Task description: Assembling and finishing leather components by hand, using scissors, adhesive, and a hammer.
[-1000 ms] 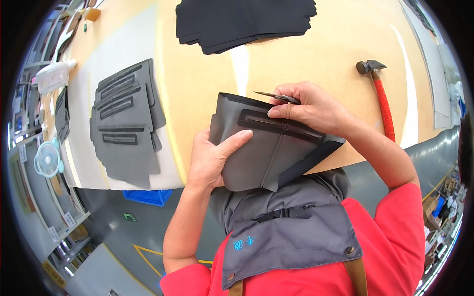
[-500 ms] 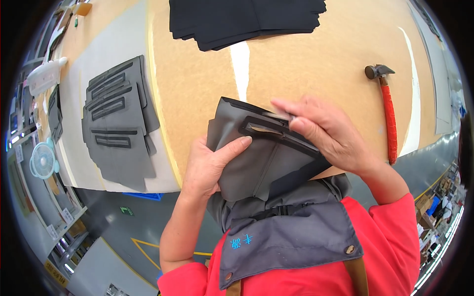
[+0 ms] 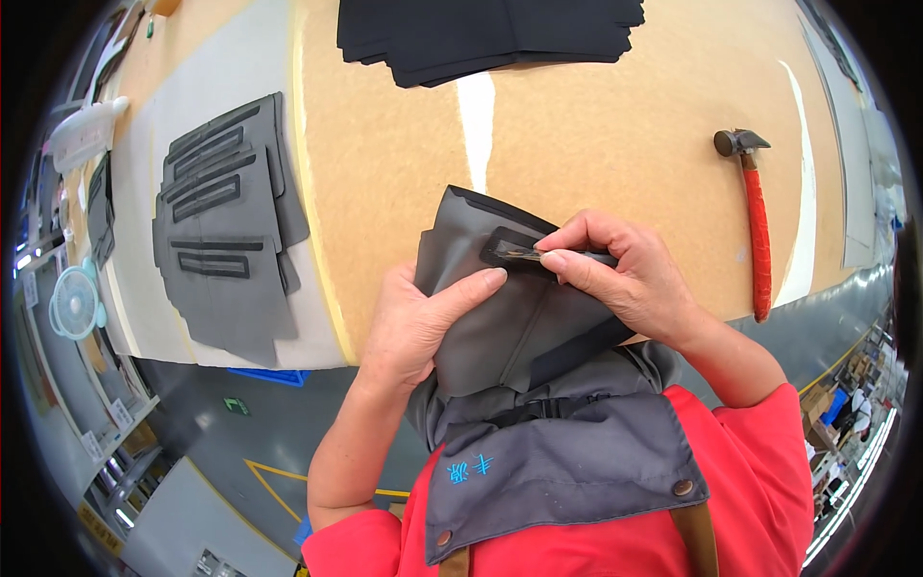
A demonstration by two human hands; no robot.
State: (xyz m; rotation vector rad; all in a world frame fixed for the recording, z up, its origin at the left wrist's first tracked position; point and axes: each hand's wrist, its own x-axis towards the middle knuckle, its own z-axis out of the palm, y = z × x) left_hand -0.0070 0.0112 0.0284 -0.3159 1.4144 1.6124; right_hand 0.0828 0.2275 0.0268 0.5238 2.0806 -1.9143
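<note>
A grey fabric panel (image 3: 481, 317) with black trim is held up at the table's front edge, over my lap. My left hand (image 3: 413, 313) grips its left side, the thumb lying on top and the other fingers hidden beneath. In the upper part of the panel is a black-framed slot (image 3: 500, 248) with a narrow opening. Right at that opening, my right hand (image 3: 625, 274) pinches thumb and forefinger together on something thin and pale that I cannot make out. The rest of that hand covers the slot's right end.
Grey panels (image 3: 216, 298) with black-framed slots lie overlapped on the left. A stack of black fabric pieces (image 3: 481, 38) is at the far side. To the right rests a hammer (image 3: 757, 231) with a red handle. A light-blue fan (image 3: 77, 300) stands at far left.
My right hand has moved slightly down and left, its fingertips now at the slot's opening. The gap in the slot looks narrower. My left hand keeps its hold on the panel.
</note>
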